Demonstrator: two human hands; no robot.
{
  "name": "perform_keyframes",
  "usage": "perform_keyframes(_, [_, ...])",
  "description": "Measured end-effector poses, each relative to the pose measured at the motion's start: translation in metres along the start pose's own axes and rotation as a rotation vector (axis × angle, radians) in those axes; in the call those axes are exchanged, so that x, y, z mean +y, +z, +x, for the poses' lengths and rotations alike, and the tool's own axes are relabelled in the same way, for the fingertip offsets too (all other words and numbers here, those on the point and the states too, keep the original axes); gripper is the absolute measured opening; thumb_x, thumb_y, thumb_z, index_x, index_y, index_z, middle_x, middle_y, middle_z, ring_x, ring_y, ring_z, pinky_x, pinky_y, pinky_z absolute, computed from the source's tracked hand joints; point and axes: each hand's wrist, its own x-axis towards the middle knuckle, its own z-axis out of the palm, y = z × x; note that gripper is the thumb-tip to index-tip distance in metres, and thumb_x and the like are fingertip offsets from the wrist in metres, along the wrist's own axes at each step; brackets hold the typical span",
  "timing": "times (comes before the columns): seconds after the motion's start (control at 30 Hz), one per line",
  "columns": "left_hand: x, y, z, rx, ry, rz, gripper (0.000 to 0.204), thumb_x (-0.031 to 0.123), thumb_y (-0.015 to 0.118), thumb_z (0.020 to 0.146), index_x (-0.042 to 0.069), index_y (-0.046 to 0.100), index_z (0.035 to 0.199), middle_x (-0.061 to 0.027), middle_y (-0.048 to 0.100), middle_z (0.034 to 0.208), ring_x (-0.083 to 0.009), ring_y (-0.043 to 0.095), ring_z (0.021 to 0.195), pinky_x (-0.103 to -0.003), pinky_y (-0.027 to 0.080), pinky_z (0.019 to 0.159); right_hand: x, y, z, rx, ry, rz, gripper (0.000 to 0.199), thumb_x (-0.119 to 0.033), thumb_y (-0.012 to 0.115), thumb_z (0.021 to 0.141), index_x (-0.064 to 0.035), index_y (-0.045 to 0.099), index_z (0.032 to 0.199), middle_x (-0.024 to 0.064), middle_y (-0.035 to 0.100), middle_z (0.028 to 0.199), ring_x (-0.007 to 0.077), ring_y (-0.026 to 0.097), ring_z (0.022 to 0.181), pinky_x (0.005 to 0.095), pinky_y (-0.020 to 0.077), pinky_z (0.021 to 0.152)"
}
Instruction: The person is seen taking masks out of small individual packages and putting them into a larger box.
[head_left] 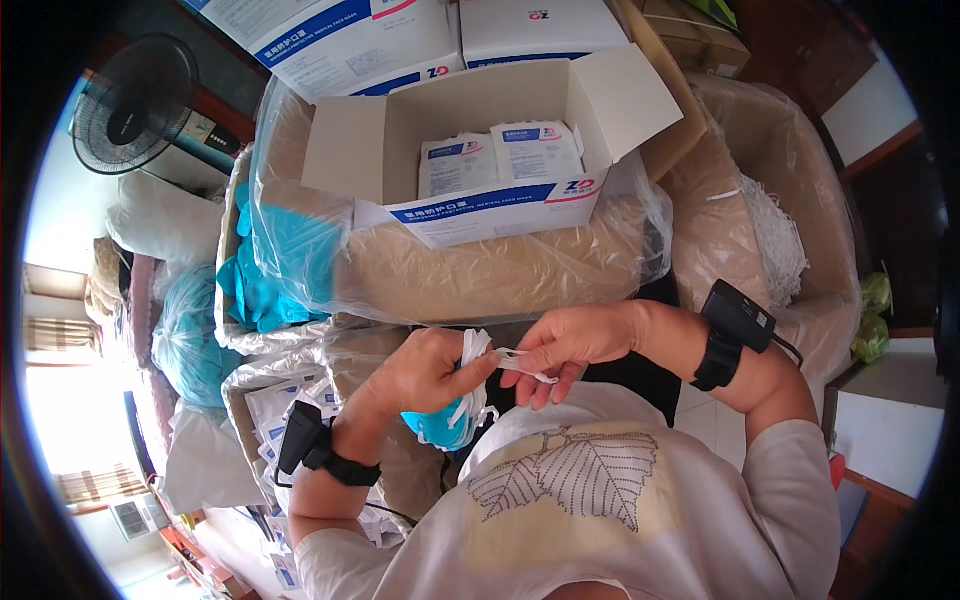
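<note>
Leaf-print shirt (570, 485) foremost, left hand (428, 370) clutches blue masks (438, 430) as right hand (575, 342) pinches white straps (543, 377), apparently gathering them, gentle tension likely needed next.

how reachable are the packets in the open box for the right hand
Probably yes: the open box has its flaps spread, leaving the white packets uncovered. The right hand would likely let go of the white strap first.

Single fisheye view from the wearer's head, directed steeply downward and slightly forward: the T-shirt (580, 500) occupies the near lower edge, left hand (430, 368) and right hand (570, 345) the middle, the open carton (500, 212) the far side.
</note>
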Motion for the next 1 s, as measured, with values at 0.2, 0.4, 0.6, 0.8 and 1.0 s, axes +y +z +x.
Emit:
perform_keyframes(0.2, [-0.007, -0.008, -0.009, -0.045, 0.121, 0.197, 0.02, 0.017, 0.056, 0.082, 0.003, 0.054, 0.067, -0.0132, 0.051, 0.057, -0.0321, 0.05, 0.053, -0.037, 0.038, 0.048, 0.001, 0.001, 0.0, 0.002, 0.012, -0.371, 0.033, -0.033, 0.044, 0.092, -0.0025, 0.056, 0.089, 0.0021, 0.054, 0.069, 0.0103, 0.052, 0.065, 0.0248, 0.043, 0.059])
perform_keyframes(0.4, [0.008, -0.011, -0.042, -0.117, 0.209, 0.029, 0.021, 0.013, 0.059, 0.08, 0.005, 0.052, 0.062, -0.0109, 0.047, 0.054, -0.0297, 0.048, 0.048, -0.038, 0.033, 0.043, -0.014, 0.035, -0.066, 0.029, -0.051, -0.806, 0.031, -0.03, 0.039, 0.094, -0.0026, 0.051, 0.084, 0.0083, 0.055, 0.069, 0.0201, 0.05, 0.063, 0.0332, 0.0424, 0.062])
perform_keyframes(0.6, [0.009, -0.01, -0.048, -0.075, 0.268, 0.072, 0.022, 0.016, 0.062, 0.078, 0.005, 0.054, 0.061, -0.0093, 0.048, 0.053, -0.0279, 0.049, 0.048, -0.036, 0.037, 0.044, -0.018, 0.037, -0.113, 0.021, 0.078, -0.782, 0.031, -0.028, 0.036, 0.094, -0.0025, 0.051, 0.087, 0.0088, 0.056, 0.073, 0.0195, 0.053, 0.066, 0.0314, 0.0435, 0.063])
perform_keyframes(0.8, [-0.07, -0.029, -0.123, 0.692, -0.48, -0.328, 0.023, 0.026, 0.052, 0.087, 0.007, 0.057, 0.074, -0.0007, 0.053, 0.062, -0.0092, 0.048, 0.054, -0.022, 0.036, 0.05, 0.02, -0.016, -0.181, 0.533, 0.231, -0.318, 0.023, -0.02, 0.041, 0.093, -0.0016, 0.054, 0.092, 0.0028, 0.053, 0.074, 0.0091, 0.05, 0.066, 0.0232, 0.0424, 0.058])
perform_keyframes(1.0, [-0.055, -0.036, -0.082, 1.081, -0.263, -0.753, 0.031, 0.031, 0.046, 0.09, 0.005, 0.05, 0.074, -0.0008, 0.046, 0.059, -0.0077, 0.041, 0.051, -0.022, 0.029, 0.046, 0.09, -0.047, -0.084, 0.524, -0.067, 0.181, 0.02, -0.018, 0.044, 0.091, -0.0011, 0.053, 0.099, 0.0035, 0.054, 0.081, 0.0103, 0.053, 0.071, 0.0221, 0.0454, 0.063])
